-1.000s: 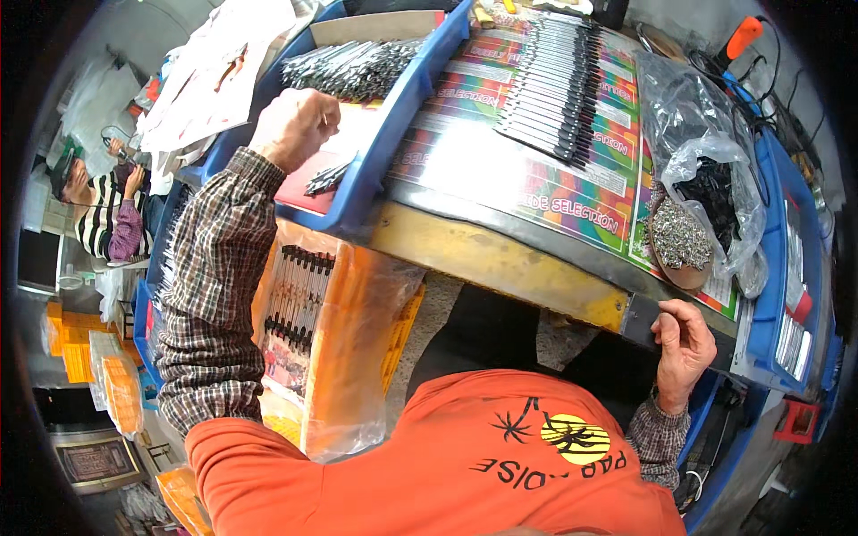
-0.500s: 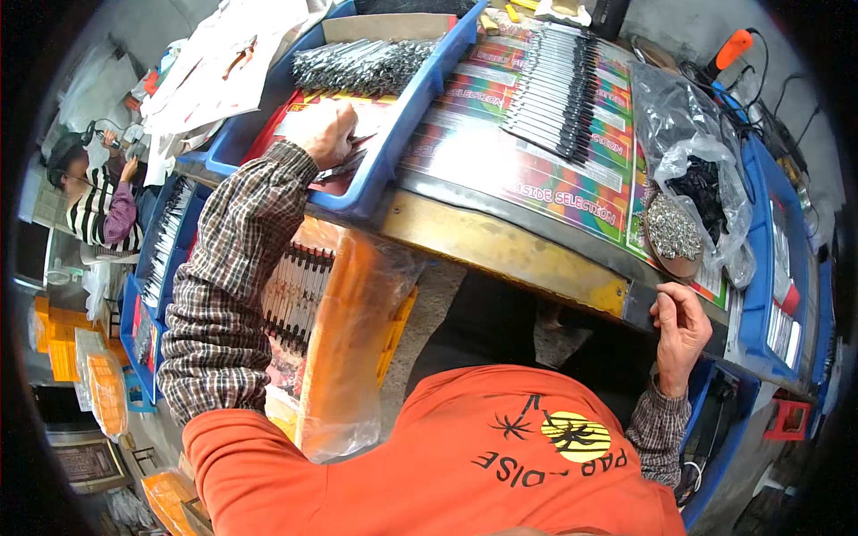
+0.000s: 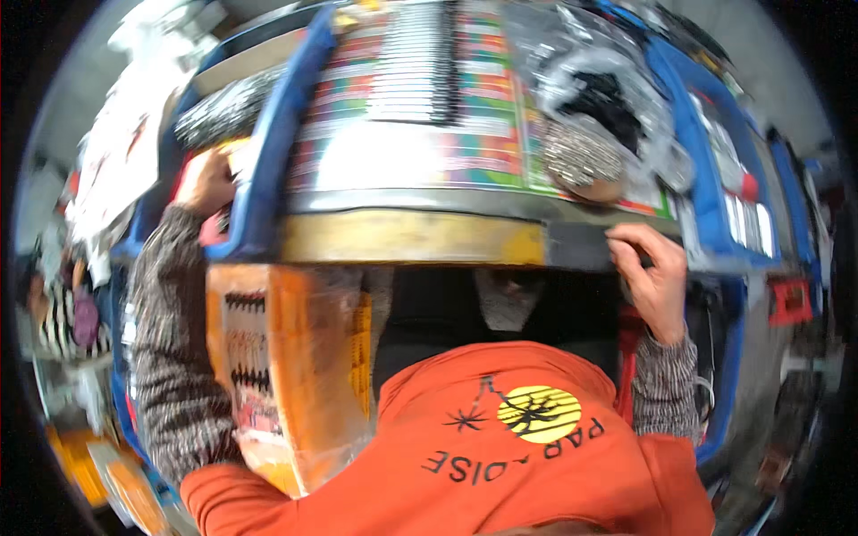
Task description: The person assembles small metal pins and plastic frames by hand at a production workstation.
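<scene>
My left hand (image 3: 207, 183) reaches into the near part of a blue tray (image 3: 268, 170) at the left. Its fingers are curled down, and what they hold is hidden and smeared by motion. Behind it in that tray lies a heap of slim, dark, shiny sticks (image 3: 228, 107). At the table's front edge, right of the middle, is my right hand (image 3: 654, 279), fingers curled and thumb near the fingertips; whatever is between them cannot be made out. Just beyond it is a pile of small silvery metal pieces (image 3: 581, 156) in a shallow brown holder.
Slim pen-like sticks (image 3: 413, 67) lie in a neat row on the colourful printed table cover (image 3: 487, 147). A clear bag with black pieces (image 3: 608, 103) stands beside the metal pile. Another blue tray (image 3: 706, 170) is at the right. Below the left tray sits an orange plastic-wrapped box (image 3: 304, 330).
The view has swung, so the table now lies straighter and further left in the picture. My left hand stays in the blue tray; my right hand stays at the table edge, fingers still curled.
</scene>
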Available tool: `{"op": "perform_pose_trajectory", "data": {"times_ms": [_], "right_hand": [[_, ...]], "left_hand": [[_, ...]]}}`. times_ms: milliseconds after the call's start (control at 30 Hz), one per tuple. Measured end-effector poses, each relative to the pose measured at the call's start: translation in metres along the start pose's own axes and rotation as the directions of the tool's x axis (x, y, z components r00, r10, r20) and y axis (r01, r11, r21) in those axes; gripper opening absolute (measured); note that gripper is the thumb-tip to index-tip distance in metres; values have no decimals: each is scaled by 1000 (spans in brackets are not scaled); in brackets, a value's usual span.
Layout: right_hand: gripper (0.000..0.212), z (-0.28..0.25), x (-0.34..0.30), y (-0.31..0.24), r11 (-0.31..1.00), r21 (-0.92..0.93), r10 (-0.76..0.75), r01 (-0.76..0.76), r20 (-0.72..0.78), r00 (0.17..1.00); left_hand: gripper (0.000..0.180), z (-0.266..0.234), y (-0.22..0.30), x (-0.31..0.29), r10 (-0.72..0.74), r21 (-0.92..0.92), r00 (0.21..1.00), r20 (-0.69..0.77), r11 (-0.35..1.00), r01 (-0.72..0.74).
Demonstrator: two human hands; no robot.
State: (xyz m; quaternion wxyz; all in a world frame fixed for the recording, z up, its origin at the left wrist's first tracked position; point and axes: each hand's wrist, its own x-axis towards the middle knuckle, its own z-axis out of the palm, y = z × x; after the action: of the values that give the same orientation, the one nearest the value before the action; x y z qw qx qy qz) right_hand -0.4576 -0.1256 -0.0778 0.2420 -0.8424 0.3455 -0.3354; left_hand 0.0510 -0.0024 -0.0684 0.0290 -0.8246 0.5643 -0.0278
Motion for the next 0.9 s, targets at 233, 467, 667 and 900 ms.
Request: {"op": "perform_pose_trajectory", "data": {"times_ms": [233,467,667,900], "right_hand": [[8,-34,3,23,980,-151,-146,133,-85,986],[13,-95,7,55,940,-336,-82,-58,-389,918],[18,-164,18,127,770,-589,-17,-243,-400,916],[20,-189,38,204,680,-690,104,-249,-244,964]], "left_hand": [[32,61,-103,8,273,52,849,-451,958,-281],[6,20,-33,-9,-111,-339,918,-381,940,-27],[15,12,-26,-3,-111,-391,871,-479,915,-98],[22,-20,23,-30,-139,-340,768,-625,934,-107]]}}
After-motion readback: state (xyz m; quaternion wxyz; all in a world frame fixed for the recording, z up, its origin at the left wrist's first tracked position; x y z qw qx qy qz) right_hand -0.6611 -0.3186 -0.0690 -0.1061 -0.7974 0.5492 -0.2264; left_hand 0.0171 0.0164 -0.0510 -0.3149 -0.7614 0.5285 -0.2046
